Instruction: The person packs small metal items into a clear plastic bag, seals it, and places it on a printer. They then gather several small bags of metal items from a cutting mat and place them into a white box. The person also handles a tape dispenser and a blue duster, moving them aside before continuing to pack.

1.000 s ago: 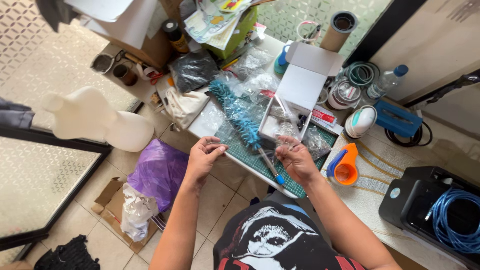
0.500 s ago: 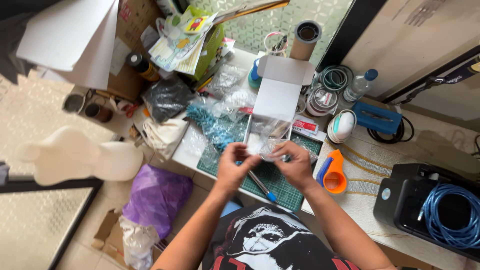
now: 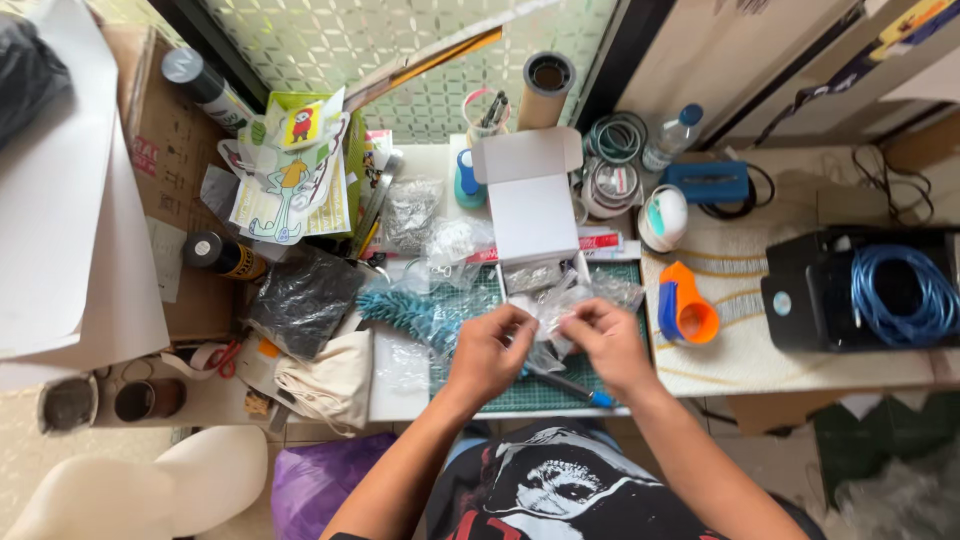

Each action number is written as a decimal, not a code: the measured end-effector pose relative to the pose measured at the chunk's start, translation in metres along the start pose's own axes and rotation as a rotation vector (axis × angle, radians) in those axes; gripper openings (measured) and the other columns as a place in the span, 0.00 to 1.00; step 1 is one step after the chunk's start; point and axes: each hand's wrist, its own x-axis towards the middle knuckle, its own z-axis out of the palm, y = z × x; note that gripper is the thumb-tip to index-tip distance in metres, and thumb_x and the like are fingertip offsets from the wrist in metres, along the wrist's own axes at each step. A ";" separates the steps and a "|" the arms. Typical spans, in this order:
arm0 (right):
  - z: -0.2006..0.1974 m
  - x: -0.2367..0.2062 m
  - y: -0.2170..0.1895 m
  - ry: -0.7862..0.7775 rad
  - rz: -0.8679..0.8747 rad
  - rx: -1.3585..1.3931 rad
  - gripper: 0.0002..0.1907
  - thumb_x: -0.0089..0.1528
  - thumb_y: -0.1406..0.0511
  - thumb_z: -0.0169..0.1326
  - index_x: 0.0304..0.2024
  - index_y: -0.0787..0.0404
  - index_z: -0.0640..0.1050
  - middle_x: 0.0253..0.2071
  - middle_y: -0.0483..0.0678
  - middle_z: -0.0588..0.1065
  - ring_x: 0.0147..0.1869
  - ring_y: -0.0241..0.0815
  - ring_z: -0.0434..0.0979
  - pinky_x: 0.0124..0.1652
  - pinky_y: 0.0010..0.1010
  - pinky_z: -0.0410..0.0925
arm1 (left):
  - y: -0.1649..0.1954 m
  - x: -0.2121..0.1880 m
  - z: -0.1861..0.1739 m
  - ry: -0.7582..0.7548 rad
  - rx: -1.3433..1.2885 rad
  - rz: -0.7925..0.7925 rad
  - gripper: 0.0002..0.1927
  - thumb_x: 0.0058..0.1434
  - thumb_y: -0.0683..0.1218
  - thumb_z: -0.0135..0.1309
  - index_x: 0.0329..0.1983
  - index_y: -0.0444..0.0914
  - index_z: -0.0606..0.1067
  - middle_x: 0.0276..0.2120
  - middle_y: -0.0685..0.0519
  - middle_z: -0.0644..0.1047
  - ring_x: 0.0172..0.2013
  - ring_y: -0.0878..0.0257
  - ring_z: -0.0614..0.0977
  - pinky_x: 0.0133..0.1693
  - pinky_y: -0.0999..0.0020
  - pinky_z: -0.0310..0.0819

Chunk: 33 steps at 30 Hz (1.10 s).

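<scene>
Both forearms reach forward, the left hand [image 3: 487,352] and right hand [image 3: 610,343] close together, fingers [image 3: 520,322] pinched inward.

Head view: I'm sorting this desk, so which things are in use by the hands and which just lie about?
In use:
left hand
right hand
clear plastic bag
green cutting mat

Lying about:
orange tape dispenser
white box
blue cable
teal fuzzy strip
</scene>
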 end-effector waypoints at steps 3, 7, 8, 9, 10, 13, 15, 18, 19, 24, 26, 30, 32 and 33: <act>0.020 -0.029 -0.024 0.239 -0.250 -0.430 0.07 0.60 0.70 0.63 0.33 0.66 0.77 0.28 0.42 0.77 0.31 0.28 0.73 0.31 0.22 0.68 | 0.033 -0.001 -0.038 0.273 0.278 0.338 0.06 0.59 0.41 0.62 0.30 0.37 0.77 0.26 0.48 0.79 0.25 0.57 0.82 0.28 0.67 0.73; 0.051 -0.101 -0.071 0.342 -0.485 -0.513 0.07 0.59 0.73 0.64 0.32 0.65 0.76 0.24 0.41 0.74 0.27 0.25 0.70 0.27 0.19 0.64 | 0.091 -0.026 -0.073 0.197 0.310 0.554 0.09 0.55 0.38 0.65 0.28 0.37 0.74 0.24 0.50 0.76 0.24 0.54 0.79 0.26 0.63 0.70; 0.058 -0.120 -0.081 0.341 -0.529 -0.508 0.08 0.59 0.74 0.63 0.35 0.66 0.75 0.25 0.40 0.75 0.27 0.24 0.72 0.27 0.17 0.65 | 0.101 -0.035 -0.080 0.144 0.233 0.608 0.10 0.56 0.37 0.64 0.30 0.37 0.73 0.27 0.51 0.77 0.26 0.56 0.80 0.28 0.64 0.72; 0.065 -0.134 -0.089 0.335 -0.570 -0.501 0.09 0.59 0.74 0.62 0.38 0.66 0.74 0.25 0.39 0.76 0.28 0.22 0.74 0.28 0.15 0.66 | 0.110 -0.044 -0.086 0.113 0.218 0.615 0.10 0.56 0.36 0.64 0.30 0.37 0.73 0.27 0.51 0.77 0.26 0.56 0.80 0.28 0.64 0.71; 0.072 -0.144 -0.095 0.371 -0.604 -0.558 0.09 0.60 0.74 0.62 0.38 0.66 0.73 0.25 0.40 0.75 0.28 0.23 0.72 0.28 0.16 0.65 | 0.115 -0.048 -0.091 0.096 0.209 0.639 0.10 0.57 0.36 0.64 0.31 0.37 0.73 0.27 0.52 0.77 0.26 0.56 0.80 0.28 0.64 0.71; 0.083 -0.142 -0.101 0.430 -0.685 -0.647 0.10 0.61 0.75 0.62 0.40 0.66 0.73 0.26 0.42 0.74 0.28 0.24 0.70 0.29 0.17 0.63 | 0.112 -0.045 -0.093 0.111 0.212 0.663 0.10 0.57 0.36 0.65 0.30 0.37 0.72 0.27 0.51 0.76 0.26 0.56 0.79 0.29 0.63 0.71; 0.081 -0.125 -0.095 0.445 -0.644 -0.616 0.11 0.63 0.74 0.62 0.43 0.66 0.73 0.28 0.43 0.74 0.30 0.25 0.69 0.29 0.18 0.64 | 0.098 -0.036 -0.082 0.123 0.258 0.627 0.11 0.57 0.37 0.66 0.28 0.37 0.73 0.25 0.50 0.75 0.24 0.55 0.78 0.27 0.62 0.69; 0.061 -0.094 -0.076 0.530 -0.570 -0.747 0.10 0.61 0.73 0.62 0.44 0.67 0.76 0.24 0.43 0.75 0.24 0.28 0.69 0.27 0.23 0.64 | 0.055 -0.006 -0.050 0.109 0.302 0.526 0.10 0.59 0.41 0.65 0.27 0.37 0.74 0.24 0.49 0.75 0.24 0.54 0.78 0.27 0.62 0.69; 0.050 -0.089 -0.068 0.544 -0.557 -0.768 0.09 0.62 0.73 0.62 0.43 0.67 0.76 0.24 0.44 0.76 0.25 0.29 0.71 0.28 0.24 0.65 | 0.035 0.001 -0.038 0.014 0.241 0.457 0.10 0.59 0.42 0.65 0.28 0.37 0.75 0.25 0.49 0.77 0.24 0.55 0.79 0.28 0.63 0.70; -0.016 -0.083 -0.035 0.619 -0.429 -0.905 0.06 0.62 0.71 0.59 0.41 0.67 0.78 0.23 0.46 0.75 0.24 0.35 0.77 0.30 0.27 0.69 | -0.086 0.045 0.018 -0.499 -0.540 -0.224 0.09 0.68 0.47 0.55 0.43 0.37 0.78 0.35 0.50 0.82 0.36 0.57 0.82 0.35 0.64 0.73; -0.039 -0.082 -0.026 0.632 -0.387 -0.915 0.07 0.61 0.71 0.59 0.41 0.67 0.78 0.22 0.47 0.75 0.24 0.38 0.77 0.30 0.29 0.69 | -0.130 0.059 0.029 -0.466 0.157 0.078 0.14 0.58 0.44 0.58 0.48 0.40 0.76 0.39 0.49 0.82 0.42 0.52 0.82 0.41 0.59 0.75; -0.068 -0.075 -0.009 0.656 -0.296 -0.933 0.07 0.61 0.68 0.60 0.40 0.66 0.78 0.23 0.49 0.77 0.25 0.42 0.79 0.31 0.34 0.70 | -0.184 0.078 0.070 -0.505 0.894 0.520 0.29 0.55 0.40 0.56 0.63 0.44 0.70 0.57 0.48 0.76 0.57 0.50 0.77 0.55 0.56 0.72; -0.080 -0.071 -0.001 0.653 -0.209 -0.940 0.08 0.60 0.68 0.59 0.41 0.65 0.79 0.22 0.51 0.77 0.24 0.45 0.78 0.31 0.36 0.70 | -0.194 0.092 0.093 -0.566 0.919 0.638 0.33 0.57 0.40 0.59 0.67 0.46 0.68 0.60 0.48 0.73 0.59 0.51 0.74 0.54 0.54 0.69; -0.086 -0.070 0.003 0.653 -0.162 -0.941 0.09 0.60 0.67 0.59 0.41 0.65 0.79 0.21 0.52 0.76 0.24 0.46 0.78 0.31 0.37 0.70 | -0.196 0.098 0.103 -0.600 0.931 0.698 0.34 0.58 0.41 0.60 0.69 0.48 0.67 0.61 0.48 0.72 0.61 0.51 0.73 0.53 0.54 0.68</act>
